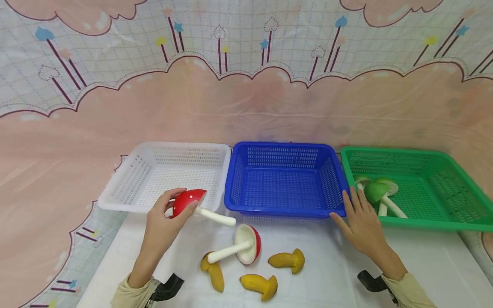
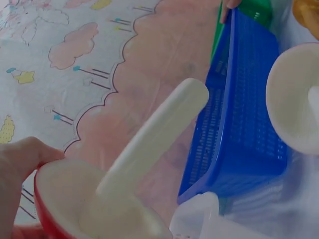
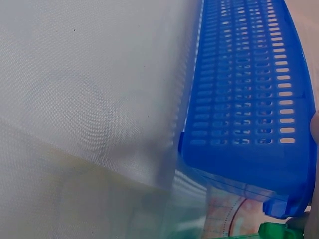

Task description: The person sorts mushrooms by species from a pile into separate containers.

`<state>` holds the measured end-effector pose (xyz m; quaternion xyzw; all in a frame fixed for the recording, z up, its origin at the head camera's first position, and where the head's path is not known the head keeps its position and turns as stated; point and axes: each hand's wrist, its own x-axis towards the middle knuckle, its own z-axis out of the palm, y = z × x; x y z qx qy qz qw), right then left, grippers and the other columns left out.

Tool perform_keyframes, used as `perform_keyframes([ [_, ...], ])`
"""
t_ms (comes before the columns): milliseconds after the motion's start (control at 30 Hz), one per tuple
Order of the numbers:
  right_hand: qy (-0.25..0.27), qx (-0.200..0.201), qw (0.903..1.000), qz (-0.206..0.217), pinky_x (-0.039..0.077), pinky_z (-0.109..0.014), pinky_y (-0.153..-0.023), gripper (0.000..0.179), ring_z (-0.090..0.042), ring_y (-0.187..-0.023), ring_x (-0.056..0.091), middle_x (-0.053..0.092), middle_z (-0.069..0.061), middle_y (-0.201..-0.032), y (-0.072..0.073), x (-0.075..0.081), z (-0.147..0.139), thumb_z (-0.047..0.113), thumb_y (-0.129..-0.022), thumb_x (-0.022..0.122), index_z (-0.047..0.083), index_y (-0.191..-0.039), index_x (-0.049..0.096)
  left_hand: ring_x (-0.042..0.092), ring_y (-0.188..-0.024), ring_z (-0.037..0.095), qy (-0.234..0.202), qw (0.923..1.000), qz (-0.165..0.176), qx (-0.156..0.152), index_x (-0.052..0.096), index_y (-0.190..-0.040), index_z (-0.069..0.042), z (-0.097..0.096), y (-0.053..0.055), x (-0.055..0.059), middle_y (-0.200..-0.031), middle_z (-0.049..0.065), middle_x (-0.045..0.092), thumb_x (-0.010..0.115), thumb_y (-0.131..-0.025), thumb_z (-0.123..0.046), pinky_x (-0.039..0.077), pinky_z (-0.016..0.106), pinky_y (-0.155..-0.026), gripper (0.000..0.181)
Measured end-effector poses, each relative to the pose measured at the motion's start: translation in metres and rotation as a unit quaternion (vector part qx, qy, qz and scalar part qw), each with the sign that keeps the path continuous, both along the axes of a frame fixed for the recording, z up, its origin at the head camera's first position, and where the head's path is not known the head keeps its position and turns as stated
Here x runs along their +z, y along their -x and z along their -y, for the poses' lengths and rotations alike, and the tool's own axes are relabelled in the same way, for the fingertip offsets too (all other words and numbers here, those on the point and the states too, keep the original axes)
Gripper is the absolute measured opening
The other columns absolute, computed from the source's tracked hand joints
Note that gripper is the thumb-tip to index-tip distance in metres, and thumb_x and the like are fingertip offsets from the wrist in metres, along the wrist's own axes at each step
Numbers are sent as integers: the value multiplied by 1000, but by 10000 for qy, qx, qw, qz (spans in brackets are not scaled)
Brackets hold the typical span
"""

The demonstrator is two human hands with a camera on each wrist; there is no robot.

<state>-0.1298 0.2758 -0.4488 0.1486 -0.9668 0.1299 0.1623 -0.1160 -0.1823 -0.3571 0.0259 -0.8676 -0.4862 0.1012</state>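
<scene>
My left hand (image 1: pixel 166 222) grips a toy mushroom by its red, white-dotted cap (image 1: pixel 187 202), above the front edge of the white basket (image 1: pixel 115 207). Its white stem (image 2: pixel 154 134) points right in the head view. On the right, my right hand (image 1: pixel 362 224) rests with straight fingers at the blue basket's (image 1: pixel 285 212) front right corner, beside the green basket. A second red-capped mushroom (image 1: pixel 249 244) lies on the table, its pale underside showing. Around it lie yellow-brown mushrooms (image 1: pixel 286 260), (image 1: pixel 259 285) and a third brownish mushroom (image 1: pixel 213 273).
The green basket (image 1: pixel 435 224) at the right holds several green-capped mushrooms (image 1: pixel 375 191). All three baskets stand in a row at the back of the white-covered table (image 1: pixel 327 282). Behind them rises a patterned pink cloth (image 1: pixel 269 107).
</scene>
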Motion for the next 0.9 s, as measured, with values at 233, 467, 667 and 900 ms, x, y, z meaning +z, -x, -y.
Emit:
perform_keyframes([
  [233,11,-31,10000,-62,26,-63,-102,74,-44,-139,15,24,-31,-148,0,-3,1,43,-94,54,-7,-143,30,51,-108,27,-253,9992,282,-157,57,-124,-15,-16,13,-6,-124,9,55,70,-84,-36,56,41,-76,47],
  [467,-13,-58,9999,-85,24,-62,-104,74,-44,-139,14,24,-31,-148,0,-5,1,42,-93,55,-7,-144,30,55,-104,28,-575,9977,291,-228,59,-120,-15,-28,25,-10,-119,10,57,72,-83,-36,56,39,-74,44],
  [667,27,-77,10000,-53,25,-62,-104,74,-44,-139,13,23,-31,-148,-1,-4,2,40,-93,56,-7,-143,30,56,-102,28,-661,9969,352,-241,59,-120,-16,-36,34,-9,-117,10,57,72,-82,-41,57,34,-64,47],
  [900,7,-83,9999,-69,24,-62,-104,74,-44,-139,12,23,-32,-148,-1,-5,0,42,-94,52,-8,-143,29,59,-93,27,-682,9964,365,-332,59,-118,-16,-44,45,-7,-113,9,57,71,-82,-43,55,31,-57,47],
])
